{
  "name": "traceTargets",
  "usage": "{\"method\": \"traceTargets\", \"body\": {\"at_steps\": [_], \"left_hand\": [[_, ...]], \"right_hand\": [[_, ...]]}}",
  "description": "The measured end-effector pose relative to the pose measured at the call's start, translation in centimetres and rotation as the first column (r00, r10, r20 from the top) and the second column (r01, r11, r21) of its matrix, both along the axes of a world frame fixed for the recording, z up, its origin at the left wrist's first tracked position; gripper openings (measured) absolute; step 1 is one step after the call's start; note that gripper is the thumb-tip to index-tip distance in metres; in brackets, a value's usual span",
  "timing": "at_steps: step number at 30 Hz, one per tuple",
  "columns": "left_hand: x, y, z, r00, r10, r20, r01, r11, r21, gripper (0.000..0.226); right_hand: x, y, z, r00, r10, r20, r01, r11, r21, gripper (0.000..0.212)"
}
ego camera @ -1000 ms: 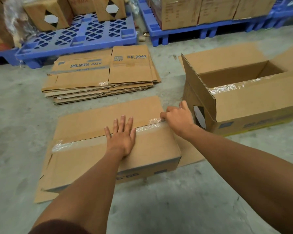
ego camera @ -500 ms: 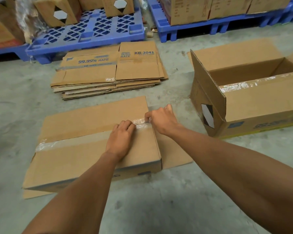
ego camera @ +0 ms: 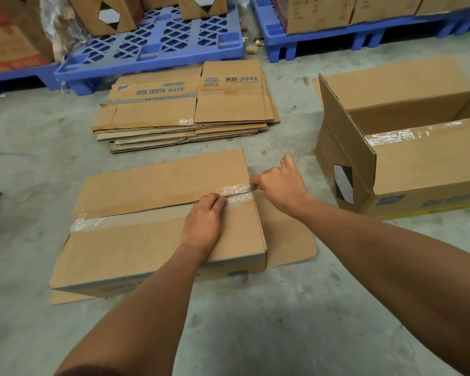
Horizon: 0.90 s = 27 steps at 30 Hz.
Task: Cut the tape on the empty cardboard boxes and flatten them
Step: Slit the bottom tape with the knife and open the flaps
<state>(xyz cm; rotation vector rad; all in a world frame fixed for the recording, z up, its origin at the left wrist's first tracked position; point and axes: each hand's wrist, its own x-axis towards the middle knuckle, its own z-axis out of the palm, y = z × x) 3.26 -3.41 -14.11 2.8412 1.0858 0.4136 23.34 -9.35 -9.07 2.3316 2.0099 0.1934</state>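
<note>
The left hand point(ego camera: 202, 222) lies knuckles-up on the taped box point(ego camera: 158, 234), its fingers curled under so the tips press at the seam, just left of the crinkled clear tape point(ego camera: 235, 191) at the box's right end. It holds nothing; it bears down on the near flap. The right hand point(ego camera: 281, 185) is closed at the right edge of the box, thumb and forefinger pinched together where the tape runs off the edge. A thin dark sliver shows at the fingertips, but whether it is a blade or a fold of tape cannot be told.

The taped box sits low on the concrete floor point(ego camera: 255, 321), in the middle of the scene, its two top flaps meeting along a seam that runs left to right. Clear tape also shows at the left end of the seam. A loose flap point(ego camera: 288, 240) lies flat on the floor at its right side, under the right forearm.

To the right stands an open box point(ego camera: 418, 169), upright, with tape along its near flap and a black-and-white diamond label on its left wall. On the far side lies a stack of flattened boxes point(ego camera: 187, 112), the top one printed "99.99% RATE" and "KB-2041". Beyond it, blue pallets point(ego camera: 158, 47) carry more cartons.
</note>
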Motion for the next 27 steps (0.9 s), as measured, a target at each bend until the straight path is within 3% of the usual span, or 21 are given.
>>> {"method": "traceTargets", "body": {"at_steps": [4,6,9,13,16,20,27], "left_hand": [[0.0,-0.6,-0.2,0.996,0.003,-0.091,0.003,0.998,0.062,0.04],[-0.1,-0.6,-0.2,0.992,0.015,-0.122,-0.007,0.998,0.07,0.042],[-0.1,-0.5,-0.2,0.984,0.015,-0.176,-0.002,0.997,0.074,0.046],[-0.2,-0.5,0.0,0.978,0.013,-0.21,0.005,0.996,0.086,0.047],[-0.1,-0.5,-0.1,0.979,0.021,-0.202,0.003,0.993,0.116,0.047],[-0.1,-0.5,-0.3,0.982,0.024,-0.188,0.001,0.992,0.128,0.046],[-0.3,-0.2,-0.5,0.98,0.026,-0.195,0.005,0.988,0.154,0.046]], "right_hand": [[1.1,-0.5,0.2,0.988,-0.116,-0.104,0.119,0.993,0.022,0.023],[2.5,-0.7,0.0,0.918,-0.25,-0.309,0.269,0.963,0.019,0.018],[3.6,-0.7,-0.3,0.622,-0.413,-0.665,0.424,0.892,-0.157,0.016],[2.3,0.6,-0.4,0.247,-0.488,-0.837,0.469,0.816,-0.338,0.017],[1.1,1.7,-0.5,0.078,-0.457,-0.886,0.508,0.783,-0.359,0.019],[0.5,2.3,-0.7,0.012,-0.419,-0.908,0.543,0.765,-0.346,0.024],[0.2,2.7,-0.4,0.12,-0.424,-0.897,0.551,0.781,-0.295,0.026]]}}
